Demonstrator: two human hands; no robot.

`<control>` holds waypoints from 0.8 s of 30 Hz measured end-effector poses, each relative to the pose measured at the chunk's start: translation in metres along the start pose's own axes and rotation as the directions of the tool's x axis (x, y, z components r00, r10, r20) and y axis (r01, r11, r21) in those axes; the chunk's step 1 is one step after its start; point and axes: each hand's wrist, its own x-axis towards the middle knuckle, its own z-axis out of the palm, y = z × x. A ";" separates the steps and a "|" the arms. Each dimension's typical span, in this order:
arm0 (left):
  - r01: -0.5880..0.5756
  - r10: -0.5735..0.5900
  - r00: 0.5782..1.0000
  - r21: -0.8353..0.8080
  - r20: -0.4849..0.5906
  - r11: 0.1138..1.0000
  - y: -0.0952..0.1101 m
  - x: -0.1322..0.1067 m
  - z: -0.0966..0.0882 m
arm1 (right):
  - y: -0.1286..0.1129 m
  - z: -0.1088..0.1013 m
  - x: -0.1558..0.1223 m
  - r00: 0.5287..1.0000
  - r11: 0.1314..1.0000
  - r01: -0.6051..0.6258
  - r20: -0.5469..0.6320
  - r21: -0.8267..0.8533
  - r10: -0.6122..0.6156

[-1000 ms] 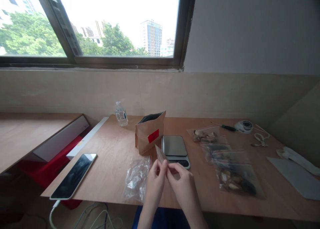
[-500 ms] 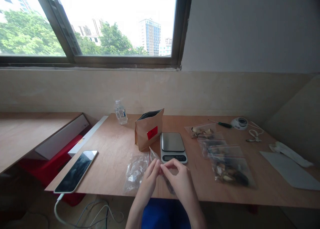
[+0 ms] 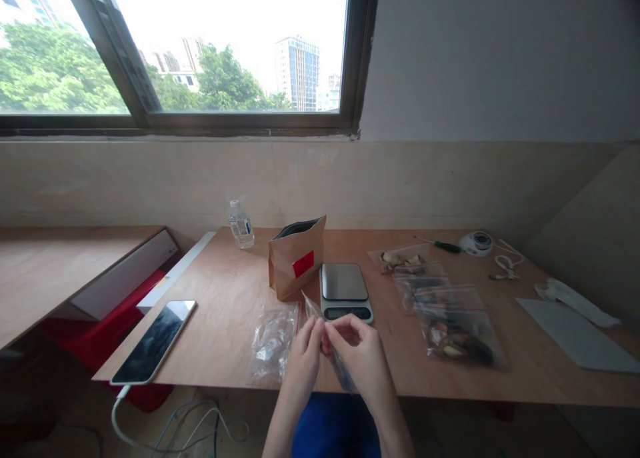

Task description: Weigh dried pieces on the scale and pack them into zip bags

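At the table's front edge, my left hand and my right hand pinch a clear zip bag between them, fingertips close together. Part of the bag sticks up past the left fingers; the rest hangs below the right ones, and its contents cannot be made out. Just left of my left hand lies a pile of clear plastic bags with a red edge. Beyond my hands sits a kitchen scale with a bare steel plate. A brown paper pouch with a red label stands open at the top beside it.
Several filled zip bags of dried pieces lie on the right. Behind them are a screwdriver and a white dome camera. A phone on a cable rests at the left edge, and a water bottle stands at the back.
Both hands stay pinched on the zip bag and have shifted slightly to the right. The bag's upper corner now stands apart from the pile of bags. The view has moved a little.
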 end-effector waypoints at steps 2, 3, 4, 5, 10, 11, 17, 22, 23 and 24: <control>0.019 -0.018 0.999 0.006 -0.048 1.000 -0.002 -0.003 0.000 | -0.001 0.000 -0.002 1.000 1.000 -0.003 0.005 -0.016 0.003; 0.017 -0.017 0.998 0.008 -0.054 1.000 -0.003 -0.005 0.000 | -0.002 0.000 -0.003 1.000 1.000 -0.003 0.014 -0.020 0.003; 0.012 -0.012 0.998 0.006 -0.054 1.000 -0.003 -0.006 0.000 | -0.003 0.000 -0.004 1.000 1.000 -0.002 0.024 -0.022 0.003; 0.009 -0.009 0.999 -0.001 -0.051 1.000 -0.004 -0.007 0.000 | -0.004 0.000 -0.005 0.999 1.000 -0.002 0.033 -0.021 0.003; -0.045 0.044 0.998 -0.043 -0.036 0.998 0.001 -0.012 0.000 | -0.007 -0.005 -0.008 0.999 1.000 -0.008 0.050 -0.018 0.008; -0.083 0.082 0.997 -0.045 -0.014 0.996 0.002 -0.013 0.000 | -0.007 -0.006 -0.008 0.999 1.000 -0.007 0.052 -0.020 0.008; -0.245 0.246 0.968 -0.013 0.045 0.969 0.001 -0.010 0.000 | -0.007 -0.010 -0.008 0.997 0.999 -0.017 0.070 -0.035 0.019; -0.303 0.301 0.953 0.046 0.042 0.952 -0.006 -0.003 0.002 | -0.004 -0.009 -0.006 0.999 0.994 0.000 0.047 -0.112 0.006; -0.315 0.313 0.949 0.055 0.037 0.948 -0.007 -0.003 0.001 | -0.004 -0.009 -0.006 0.999 0.992 0.008 0.045 -0.126 -0.002; -0.324 0.322 0.946 0.062 0.032 0.944 -0.008 -0.002 0.001 | -0.004 -0.008 -0.006 0.999 0.991 0.015 0.047 -0.134 -0.009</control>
